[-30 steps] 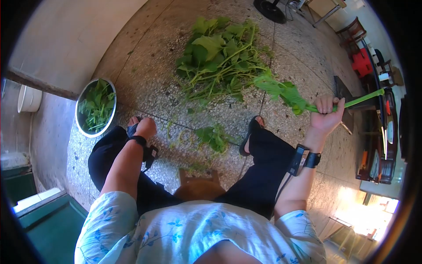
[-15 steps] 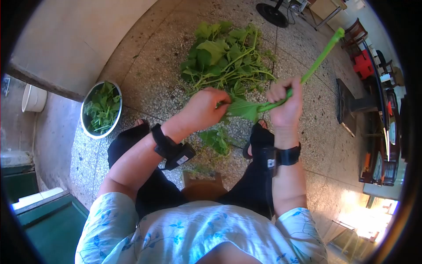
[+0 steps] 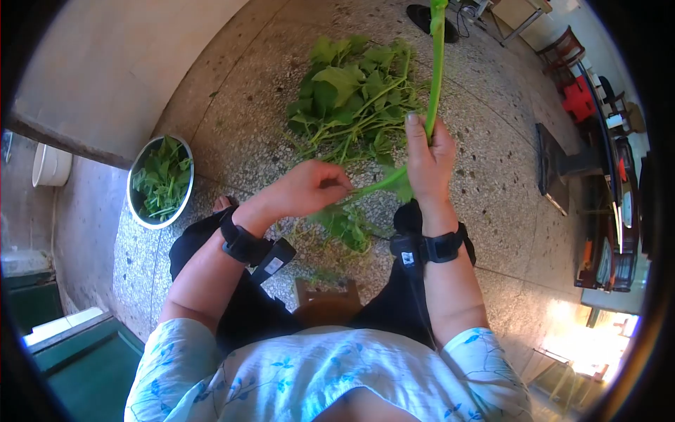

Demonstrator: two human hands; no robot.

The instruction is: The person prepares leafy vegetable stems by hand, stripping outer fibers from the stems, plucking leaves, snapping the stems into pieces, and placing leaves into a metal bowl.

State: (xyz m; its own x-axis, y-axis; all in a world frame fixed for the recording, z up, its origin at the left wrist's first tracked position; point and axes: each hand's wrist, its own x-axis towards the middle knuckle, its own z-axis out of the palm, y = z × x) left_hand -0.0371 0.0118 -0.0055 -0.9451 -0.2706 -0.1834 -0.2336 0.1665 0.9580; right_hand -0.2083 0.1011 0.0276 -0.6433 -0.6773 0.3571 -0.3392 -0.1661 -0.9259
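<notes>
A long green stem (image 3: pixel 436 77) stands upright out of my right hand (image 3: pixel 430 158), whose fingers and thumb are closed around it. Its lower part bends left from that hand, with a leaf hanging at the bend. My left hand (image 3: pixel 309 188) pinches the thin end of this stem between thumb and fingers. Behind my hands a heap of leafy green vines (image 3: pixel 348 95) lies on the floor. A smaller pile of leaves and scraps (image 3: pixel 348 231) lies on the floor below my hands, between my feet.
To the left, a metal basin (image 3: pixel 190 184) holds picked greens. A white bucket (image 3: pixel 53 166) stands against the left wall. A wooden stool (image 3: pixel 330 309) is under me. At the right are a dark stand (image 3: pixel 552 169), a red object (image 3: pixel 578 98) and a wooden chair (image 3: pixel 562 50).
The stem has swung from leaning right to nearly upright as my right hand turned and moved left. My left hand has shifted left and down, pinching the stem's end.
</notes>
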